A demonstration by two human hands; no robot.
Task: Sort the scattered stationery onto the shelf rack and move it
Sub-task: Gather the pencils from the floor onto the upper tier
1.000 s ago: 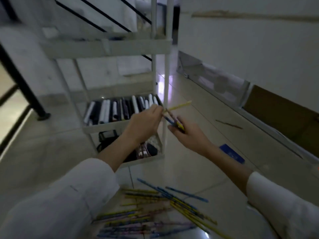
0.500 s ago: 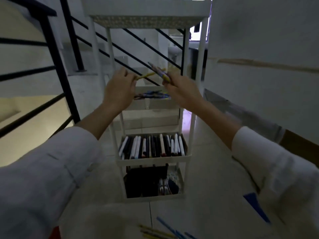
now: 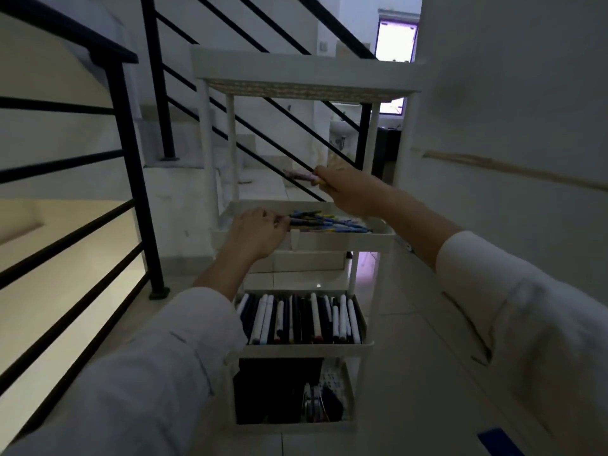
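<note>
Curled on the near ends of the pencils (image 3: 329,222) lying in the second tray (image 3: 378,236) of the rack (image 3: 296,69), the left hand (image 3: 260,230) seems to be squaring them lengthwise so they lie flat. Just above the tray, the right hand (image 3: 348,189) clamps a spare bunch (image 3: 301,175) level, probably so it can go in next.

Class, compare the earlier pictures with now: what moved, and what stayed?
The left hand came down to the pencil tray, fingers at the pencils lying there; whether it let go is unclear. The right hand still grips its pencil bundle above the tray. The markers stayed put.
</note>
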